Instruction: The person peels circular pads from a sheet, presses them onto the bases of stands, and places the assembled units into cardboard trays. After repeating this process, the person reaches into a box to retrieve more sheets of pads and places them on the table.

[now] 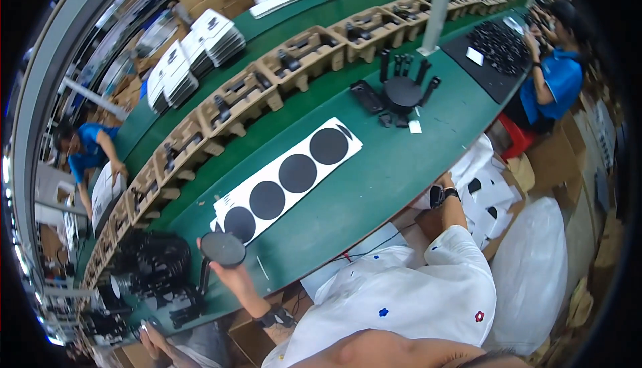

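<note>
My left hand (231,276) is closed on a black stand with a round flat base (223,249). Its dark stem hangs down beside the fingers. Just beyond lies a white sheet (303,189) bearing several black round pads (297,173), set in a slanting row on the green table. Over at the table's near edge, my right hand (443,182) is next to crumpled white backing sheets (483,193); its fingers are too small and partly hidden to read. A dark watch sits on that wrist.
Cardboard trays (237,100) with black parts run along the line behind the table (314,234). Black stands (403,90) stand at the far right, and a dark pile of parts (157,268) lies left. Co-workers sit at both sides; a white plastic bag (531,274) is at right.
</note>
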`<state>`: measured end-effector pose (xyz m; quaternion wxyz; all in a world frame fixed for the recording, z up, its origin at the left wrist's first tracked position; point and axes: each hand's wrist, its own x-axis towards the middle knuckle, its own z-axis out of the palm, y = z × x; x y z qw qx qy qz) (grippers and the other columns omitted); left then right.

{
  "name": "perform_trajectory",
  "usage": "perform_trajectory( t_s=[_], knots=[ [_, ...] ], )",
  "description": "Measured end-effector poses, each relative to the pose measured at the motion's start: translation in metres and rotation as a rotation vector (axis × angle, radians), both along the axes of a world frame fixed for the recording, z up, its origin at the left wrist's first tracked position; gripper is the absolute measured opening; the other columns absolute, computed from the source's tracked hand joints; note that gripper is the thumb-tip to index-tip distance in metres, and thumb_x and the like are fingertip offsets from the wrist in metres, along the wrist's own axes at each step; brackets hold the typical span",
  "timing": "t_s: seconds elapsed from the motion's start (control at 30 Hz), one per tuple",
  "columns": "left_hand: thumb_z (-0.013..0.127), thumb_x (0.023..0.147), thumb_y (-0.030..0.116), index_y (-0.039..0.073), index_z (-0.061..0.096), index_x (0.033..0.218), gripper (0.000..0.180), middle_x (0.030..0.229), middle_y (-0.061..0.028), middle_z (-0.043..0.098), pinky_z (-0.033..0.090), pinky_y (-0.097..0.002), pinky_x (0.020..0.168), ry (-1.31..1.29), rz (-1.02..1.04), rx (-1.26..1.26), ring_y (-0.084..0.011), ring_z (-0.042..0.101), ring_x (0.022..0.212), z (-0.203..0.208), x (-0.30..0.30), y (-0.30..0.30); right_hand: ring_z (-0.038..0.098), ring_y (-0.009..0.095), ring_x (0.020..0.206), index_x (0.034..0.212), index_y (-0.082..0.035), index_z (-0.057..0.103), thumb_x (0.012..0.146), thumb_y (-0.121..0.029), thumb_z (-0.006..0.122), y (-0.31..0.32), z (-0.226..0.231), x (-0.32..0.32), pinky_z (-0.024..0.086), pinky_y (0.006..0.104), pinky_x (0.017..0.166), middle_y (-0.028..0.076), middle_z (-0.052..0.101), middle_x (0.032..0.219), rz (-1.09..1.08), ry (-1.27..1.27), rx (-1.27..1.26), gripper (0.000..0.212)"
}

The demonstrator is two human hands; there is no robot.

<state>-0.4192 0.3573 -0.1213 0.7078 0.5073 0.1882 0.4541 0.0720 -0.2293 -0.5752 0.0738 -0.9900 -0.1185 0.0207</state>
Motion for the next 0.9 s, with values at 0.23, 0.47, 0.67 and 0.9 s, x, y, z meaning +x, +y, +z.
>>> perform_trajectory(
  t_s=[0.23, 0.47, 0.67, 0.9],
  knots=[
    [0.035, 0.092, 0.057, 0.023, 0.024, 0.143, 0.062, 0.132, -0.0115, 0.045, 0.043, -0.047, 0.093, -0.06, -0.122, -0.113, -0.0341, 0.051, 0.114, 0.016, 0.044, -0.039, 0.059, 0.032, 0.097, 0.107, 0.0, 0.061, 0.079, -0.009, 0.053, 0.064, 0.138, -0.029, 0.045, 0.0397, 0.084, 0.014, 0.065, 0.105, -0.141, -0.105, 0.195, 0.031],
    [0.035, 0.092, 0.056, 0.015, 0.034, 0.135, 0.059, 0.123, -0.0109, 0.051, 0.045, -0.0445, 0.09, -0.01, -0.08, -0.237, -0.0317, 0.053, 0.11, -0.012, 0.061, -0.008, 0.056, 0.018, 0.073, 0.084, 0.001, 0.058, 0.066, 0.008, 0.05, 0.207, 0.384, -0.156, 0.046, 0.0318, 0.074, 0.01, 0.059, 0.076, -0.572, -0.992, 1.344, 0.021],
    [0.035, 0.093, 0.053, 0.009, 0.044, 0.123, 0.054, 0.114, -0.0098, 0.054, 0.045, -0.0415, 0.09, 0.05, 0.195, -0.337, -0.0266, 0.054, 0.105, -0.012, 0.066, 0.0, 0.056, 0.032, 0.096, 0.096, -0.002, 0.061, 0.067, 0.008, 0.05, 0.417, 0.488, -0.175, 0.048, 0.037, 0.083, 0.014, 0.06, 0.1, 1.1, -0.268, 0.802, 0.033],
    [0.034, 0.094, 0.053, 0.01, 0.045, 0.12, 0.051, 0.109, -0.0079, 0.054, 0.045, -0.0396, 0.088, -0.016, 0.034, -0.452, -0.0233, 0.054, 0.101, -0.024, 0.06, 0.007, 0.056, 0.029, 0.096, 0.096, -0.002, 0.06, 0.069, 0.003, 0.053, 0.447, 0.447, -0.144, 0.049, 0.0362, 0.081, 0.013, 0.059, 0.1, 1.365, -0.269, 0.501, 0.028]
  ],
)
